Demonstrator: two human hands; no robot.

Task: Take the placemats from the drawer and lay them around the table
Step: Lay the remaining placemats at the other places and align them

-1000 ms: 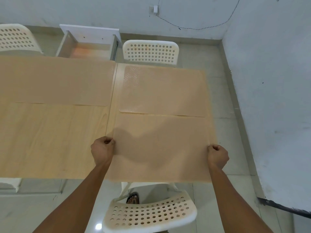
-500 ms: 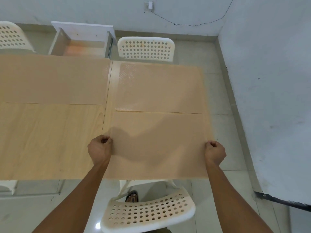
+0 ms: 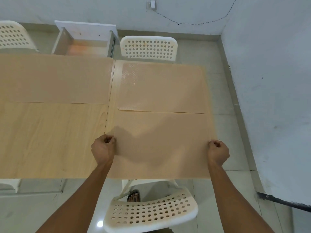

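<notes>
A tan placemat lies flat on the near right part of the wooden table. My left hand pinches its left edge and my right hand pinches its right edge. A second placemat lies just beyond it at the far right, and a third placemat covers the far left part. The white drawer stands pulled out behind the table; its inside shows only an orange glow.
White perforated chairs stand at the far side, the far left and right below me. A grey wall runs close along the table's right end. A foot shows under the near chair.
Both hands stay on the near placemat's side edges. The view has shifted a little; the placemat keeps its place on the table.
</notes>
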